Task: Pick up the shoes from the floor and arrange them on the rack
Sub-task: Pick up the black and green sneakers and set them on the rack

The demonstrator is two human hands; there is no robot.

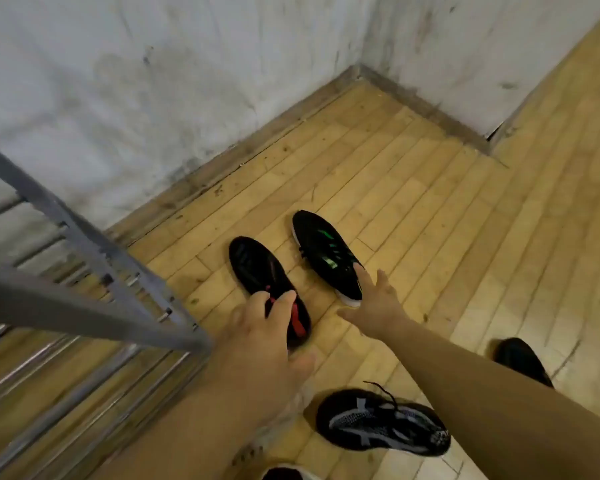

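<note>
From the head camera, a pair of low black shoes sits on the yellow wooden plank floor (430, 209), toes towards the stained white wall (153, 81) and heels towards the person. The black shoe with a red lining (257, 271) lies just beside the corner of the grey metal rack with thin rod shelves (84, 237). The black shoe with green stripes (323, 251) lies near it on the right, apart from it.

The left hand (267, 341) is at the heel of the red-lined shoe, fingers curled over the collar and thumb under the back of the heel, gripping it. The right hand (374, 299) is spread, its forefinger touching the collar of the green-striped shoe and nothing yet held.

Both shoes look light, with soft fabric uppers that would give under a squeeze and a stiffer white-edged sole. The firmest hold is probably at the heel, fingers hooked inside the opening and thumb against the back. A pinch on the upper alone may let the toe droop.

Closer to the person lie a black and grey mesh trainer with a loose lace (381, 424) and a dark shoe (520, 358) partly hidden by the right forearm. None of these shoes is on the rack yet.
</note>
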